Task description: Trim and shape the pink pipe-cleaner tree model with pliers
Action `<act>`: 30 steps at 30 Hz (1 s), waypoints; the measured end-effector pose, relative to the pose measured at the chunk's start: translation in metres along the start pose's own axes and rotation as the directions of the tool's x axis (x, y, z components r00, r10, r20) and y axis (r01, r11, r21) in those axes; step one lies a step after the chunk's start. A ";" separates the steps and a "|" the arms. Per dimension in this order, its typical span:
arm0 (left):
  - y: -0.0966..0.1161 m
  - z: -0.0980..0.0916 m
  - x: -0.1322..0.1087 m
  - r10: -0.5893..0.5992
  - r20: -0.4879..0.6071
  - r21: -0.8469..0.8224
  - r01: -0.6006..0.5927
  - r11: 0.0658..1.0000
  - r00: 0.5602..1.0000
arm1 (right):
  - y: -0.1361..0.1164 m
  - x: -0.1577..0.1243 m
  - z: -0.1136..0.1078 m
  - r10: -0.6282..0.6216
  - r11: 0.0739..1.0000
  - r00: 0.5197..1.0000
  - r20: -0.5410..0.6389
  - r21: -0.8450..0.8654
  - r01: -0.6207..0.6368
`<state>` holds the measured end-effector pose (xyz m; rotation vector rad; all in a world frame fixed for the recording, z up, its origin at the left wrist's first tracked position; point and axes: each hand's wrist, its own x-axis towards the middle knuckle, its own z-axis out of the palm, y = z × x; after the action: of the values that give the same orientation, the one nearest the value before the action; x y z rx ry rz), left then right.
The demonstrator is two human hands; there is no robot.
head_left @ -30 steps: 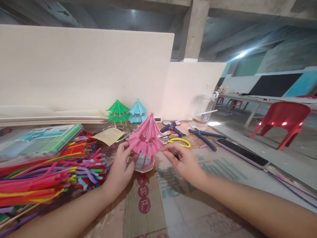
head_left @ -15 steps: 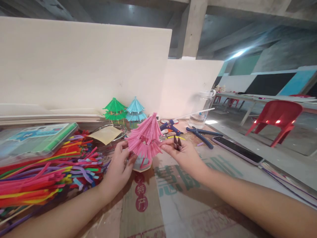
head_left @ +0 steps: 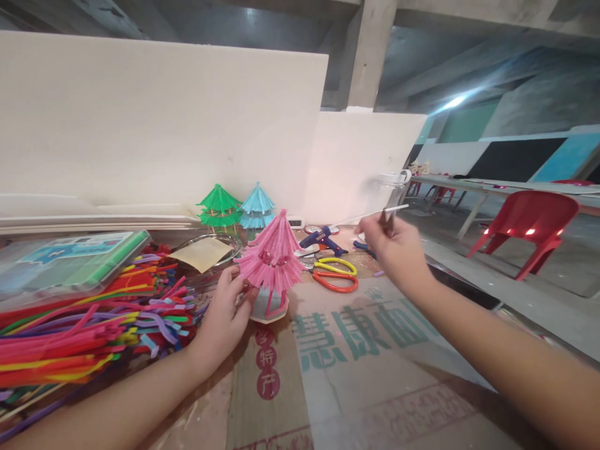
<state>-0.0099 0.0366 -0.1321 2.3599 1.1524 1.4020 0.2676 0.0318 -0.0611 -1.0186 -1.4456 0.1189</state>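
Observation:
A pink two-tiered pavilion model [head_left: 276,256] made of fuzzy craft stems stands on a pale flat base [head_left: 270,310]. My left hand [head_left: 229,306] grips its lower left side, fingers curled at the base and partly hidden under the roof. Off to the right, my right hand [head_left: 396,247] is raised above the table, closed on a dark two-pointed tool [head_left: 387,220] whose tips stick up like tweezers. Behind the pink model stand a green pavilion model [head_left: 219,206] and a light blue one [head_left: 257,207].
Loose colourful craft stems [head_left: 70,344] and a clear plastic case [head_left: 70,265] lie at left. A metal plate [head_left: 229,250], a blue glue gun [head_left: 323,239] and scissors [head_left: 335,281] sit behind. A water bottle [head_left: 394,187] and phone [head_left: 464,287] are partly hidden by my right arm.
My right hand has left the pink model and moved up and right with the dark tool. The scissors show more fully. My left hand stays at the model, which stands slightly more upright.

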 end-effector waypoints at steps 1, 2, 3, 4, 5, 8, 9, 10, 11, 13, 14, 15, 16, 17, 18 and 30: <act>0.000 0.000 0.000 0.005 0.002 -0.001 -0.005 1.000 1.000 | -0.001 -0.006 0.004 -0.069 0.997 0.995 0.067 -0.038 0.072; -0.001 0.000 0.000 0.012 0.002 0.002 -0.012 1.000 1.000 | -0.002 -0.012 0.008 -0.135 0.987 0.982 0.133 -0.064 0.144; -0.001 0.000 0.000 0.020 0.001 0.011 -0.020 1.000 1.000 | -0.004 -0.020 0.012 -0.212 0.970 0.955 0.207 -0.075 0.232; -0.001 0.000 -0.001 0.027 0.001 0.025 -0.028 0.999 1.000 | -0.005 -0.027 0.017 -0.289 0.942 0.913 0.286 -0.085 0.325; -0.001 0.000 -0.001 0.034 0.001 0.042 -0.034 0.999 0.999 | -0.006 -0.035 0.020 -0.391 0.894 0.853 0.346 -0.080 0.442; 0.001 -0.001 -0.001 0.056 0.010 0.080 -0.057 0.995 0.998 | -0.005 -0.050 0.027 -0.616 0.686 0.641 0.458 -0.088 0.722; 0.002 -0.002 -0.001 0.067 0.018 0.084 -0.068 0.994 0.998 | -0.003 -0.052 0.028 -0.635 0.645 0.609 0.476 -0.107 0.757; 0.002 -0.002 -0.001 0.079 0.027 0.084 -0.082 0.993 0.996 | -0.002 -0.054 0.028 -0.638 0.621 0.597 0.486 -0.133 0.772; 0.003 -0.002 -0.002 0.092 0.037 0.083 -0.094 0.992 0.995 | 0.000 -0.055 0.029 -0.634 0.609 0.596 0.492 -0.157 0.777; 0.004 -0.002 -0.002 0.098 0.052 0.088 -0.102 0.991 0.994 | 0.003 -0.056 0.030 -0.628 0.593 0.603 0.492 -0.200 0.780; 0.005 -0.002 -0.003 0.094 0.055 0.093 -0.099 0.991 0.994 | 0.004 -0.055 0.031 -0.634 0.584 0.603 0.484 -0.212 0.784; 0.005 -0.002 -0.003 0.087 0.056 0.099 -0.092 0.991 0.995 | 0.005 -0.055 0.032 -0.647 0.575 0.601 0.470 -0.217 0.789; 0.005 -0.001 -0.003 0.081 0.053 0.103 -0.086 0.991 0.995 | 0.006 -0.055 0.032 -0.663 0.567 0.595 0.454 -0.215 0.795; 0.004 -0.001 -0.003 0.080 0.050 0.103 -0.085 0.991 0.996 | 0.006 -0.055 0.033 -0.680 0.560 0.587 0.439 -0.206 0.802; 0.004 -0.001 -0.003 0.082 0.049 0.099 -0.087 0.991 0.995 | 0.006 -0.055 0.033 -0.694 0.553 0.578 0.430 -0.197 0.810; 0.004 -0.001 -0.002 0.084 0.055 0.087 -0.088 0.992 0.995 | 0.000 -0.059 0.032 -0.695 0.627 0.591 0.409 -0.058 0.777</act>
<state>-0.0092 0.0325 -0.1309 2.5199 1.1358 1.3339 0.2291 0.0108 -0.1118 -0.4899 -2.1627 -0.5313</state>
